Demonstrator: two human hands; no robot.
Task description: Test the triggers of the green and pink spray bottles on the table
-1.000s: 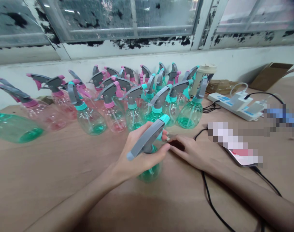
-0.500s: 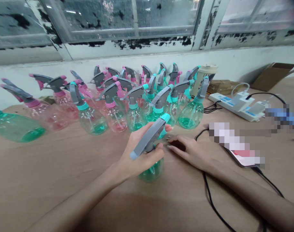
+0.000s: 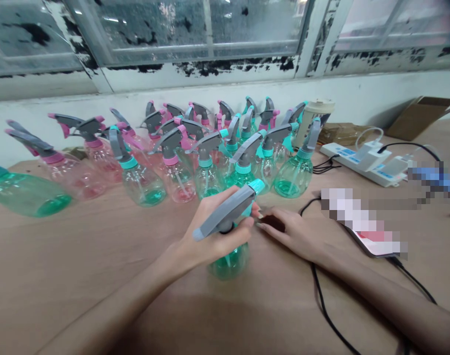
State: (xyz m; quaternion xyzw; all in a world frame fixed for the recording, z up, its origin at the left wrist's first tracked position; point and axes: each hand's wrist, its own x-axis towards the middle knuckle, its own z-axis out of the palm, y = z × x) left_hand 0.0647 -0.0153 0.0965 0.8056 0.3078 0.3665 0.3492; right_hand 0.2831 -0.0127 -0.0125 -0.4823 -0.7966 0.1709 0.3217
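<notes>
My left hand (image 3: 206, 231) is closed round the neck of a green spray bottle (image 3: 228, 261) with a grey trigger head and a turquoise nozzle. The bottle stands near the front of the table, its nozzle facing away to the right. Just right of it, my right hand (image 3: 296, 234) rests on the wood, fingers loosely bent, thumb and fingers apart, nothing visible in them. Behind both hands several more spray bottles crowd together, among them a pink one (image 3: 180, 185) and a green one (image 3: 293, 177).
To the right lies a phone (image 3: 374, 244) with a black cable (image 3: 323, 301). A white power strip (image 3: 361, 165) with plugs sits behind it. A paper cup (image 3: 313, 121) and a cardboard box (image 3: 419, 118) stand by the wall. At far left a green bottle (image 3: 28, 195) leans over.
The spray bottle in my left hand has turned and tipped slightly, its head's rear end shifting left and its nozzle a little right. My right hand has stayed almost still.
</notes>
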